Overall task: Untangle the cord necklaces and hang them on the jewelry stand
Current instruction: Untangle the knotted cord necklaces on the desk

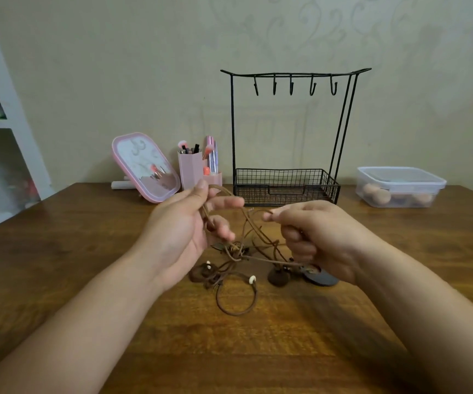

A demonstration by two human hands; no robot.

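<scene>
A tangle of brown cord necklaces (238, 253) lies on the wooden table (59, 251), partly lifted between my hands. My left hand (184, 231) holds a looped cord, with thumb and fingers curled round it. My right hand (315, 237) pinches another strand near its end, fingers curled. Dark round pendants (279, 277) and small white beads (253, 279) rest on the table below, and one cord loop (236, 311) trails toward me. The black wire jewelry stand (289, 132) stands behind the tangle; its row of hooks (290, 86) is bare.
A pink-framed mirror (144, 166) leans at the back left beside a pink brush holder (191, 166). A lidded clear plastic box (400, 186) sits at the back right. White shelves (2, 123) stand at the far left. The stand has a wire basket (283, 184) at its base.
</scene>
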